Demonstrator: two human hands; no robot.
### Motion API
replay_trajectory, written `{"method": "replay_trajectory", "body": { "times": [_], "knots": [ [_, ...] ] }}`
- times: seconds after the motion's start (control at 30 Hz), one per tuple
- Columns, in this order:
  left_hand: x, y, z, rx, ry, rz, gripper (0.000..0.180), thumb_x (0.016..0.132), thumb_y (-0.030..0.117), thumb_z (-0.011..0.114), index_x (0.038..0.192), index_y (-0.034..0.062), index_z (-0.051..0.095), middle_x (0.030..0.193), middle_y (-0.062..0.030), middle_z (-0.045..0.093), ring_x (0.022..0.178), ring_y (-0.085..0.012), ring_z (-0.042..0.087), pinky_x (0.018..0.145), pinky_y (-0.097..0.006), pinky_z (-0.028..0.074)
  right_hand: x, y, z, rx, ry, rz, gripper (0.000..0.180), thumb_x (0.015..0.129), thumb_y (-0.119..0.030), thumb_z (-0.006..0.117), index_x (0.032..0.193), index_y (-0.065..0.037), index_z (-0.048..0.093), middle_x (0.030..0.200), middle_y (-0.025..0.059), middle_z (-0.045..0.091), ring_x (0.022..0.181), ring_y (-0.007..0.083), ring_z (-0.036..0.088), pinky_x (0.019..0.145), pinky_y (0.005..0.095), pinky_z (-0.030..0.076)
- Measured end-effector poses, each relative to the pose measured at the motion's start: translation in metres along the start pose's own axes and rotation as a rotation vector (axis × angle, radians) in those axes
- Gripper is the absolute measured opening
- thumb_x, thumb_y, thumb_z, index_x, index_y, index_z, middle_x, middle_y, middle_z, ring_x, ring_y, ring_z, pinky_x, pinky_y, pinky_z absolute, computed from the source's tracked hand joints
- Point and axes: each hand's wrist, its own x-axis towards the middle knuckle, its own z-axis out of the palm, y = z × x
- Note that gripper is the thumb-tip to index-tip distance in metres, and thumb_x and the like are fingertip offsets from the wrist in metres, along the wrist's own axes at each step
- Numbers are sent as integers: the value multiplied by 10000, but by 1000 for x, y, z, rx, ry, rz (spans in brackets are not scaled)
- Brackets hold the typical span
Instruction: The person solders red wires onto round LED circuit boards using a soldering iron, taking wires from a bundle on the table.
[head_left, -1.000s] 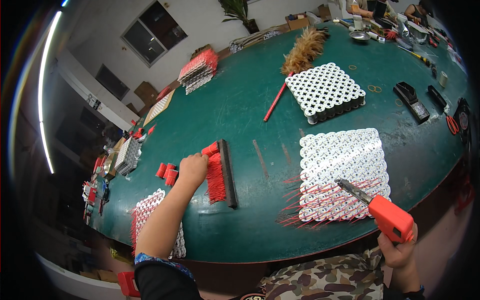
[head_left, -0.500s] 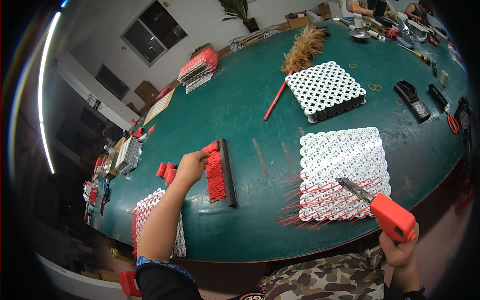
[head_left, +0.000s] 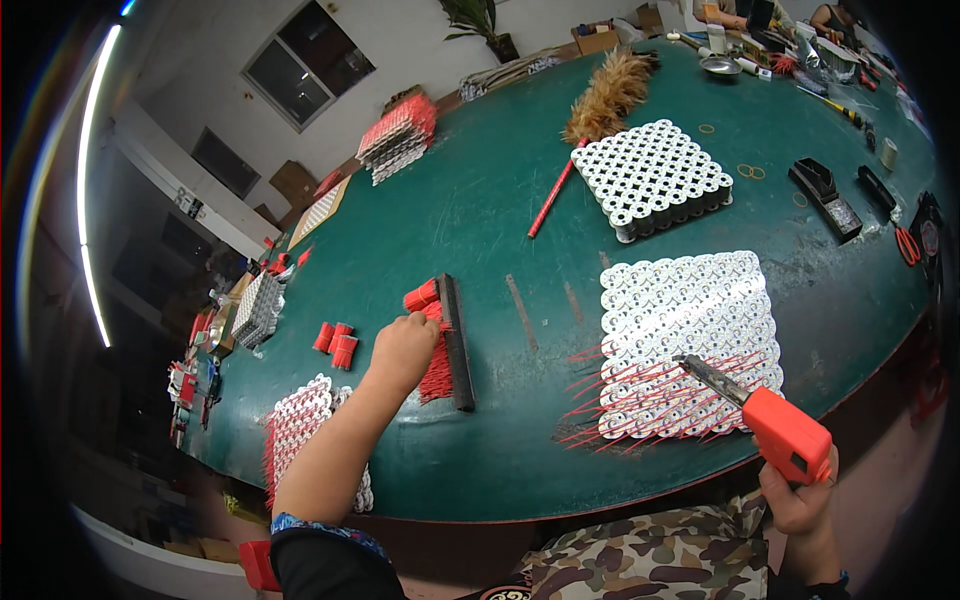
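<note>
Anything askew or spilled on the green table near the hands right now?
Nothing looks spilled or damaged. The left hand rests on the red sticks stacked against a dark bar. The right hand holds an orange tool over the white tube block, whose near rows bristle unevenly with red sticks.

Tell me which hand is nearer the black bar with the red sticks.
Left. The left hand rests on the red sticks against the black bar; the right hand is far off, holding the orange tool.
</note>
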Motion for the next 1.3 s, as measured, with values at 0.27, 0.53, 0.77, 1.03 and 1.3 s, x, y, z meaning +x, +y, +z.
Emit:
{"method": "replay_trajectory", "body": {
  "times": [0.27, 0.53, 0.77, 1.03, 1.3],
  "knots": [
    [-7, 5, 6, -2, 70, -13, 105, 831, 55, 596, 927, 51, 636, 904, -114, 648, 881, -304, 681, 730, -414, 581, -2, 1, -1, -9, 22, -13, 486, 776, -133, 738, 1207, 36, 593, 955, 114, 667, 655, 181, 621, 650, 316, 505],
    [-6, 8, 5, 88, 72, 16, 61, 828, 83, 601, 863, 67, 649, 893, -101, 640, 861, -276, 679, 691, -387, 582, -1, -3, -3, 0, 19, 3, 483, 775, -139, 737, 1204, 33, 597, 946, 116, 667, 645, 181, 613, 637, 318, 499],
    [-6, 10, 8, 70, 101, -4, 68, 833, 80, 601, 895, 61, 624, 894, -109, 641, 846, -286, 678, 689, -395, 582, -2, 3, -3, -24, 56, -55, 463, 775, -135, 736, 1184, 32, 599, 955, 116, 670, 652, 179, 614, 630, 312, 497],
    [-9, 10, 6, 29, 62, 37, 73, 853, 70, 587, 922, 52, 606, 896, -127, 641, 885, -305, 676, 727, -409, 583, -2, 0, -7, 23, 32, -1, 463, 779, -131, 730, 1190, 33, 594, 1011, 135, 673, 667, 174, 621, 639, 307, 502],
    [-1, 0, 4, -190, 109, -83, 68, 864, 52, 566, 921, 49, 602, 897, -154, 635, 869, -364, 655, 739, -463, 548, -8, 3, -8, 57, 63, 49, 452, 780, -134, 739, 1177, 32, 602, 1005, 134, 672, 662, 173, 617, 634, 306, 500]
  ]
}}
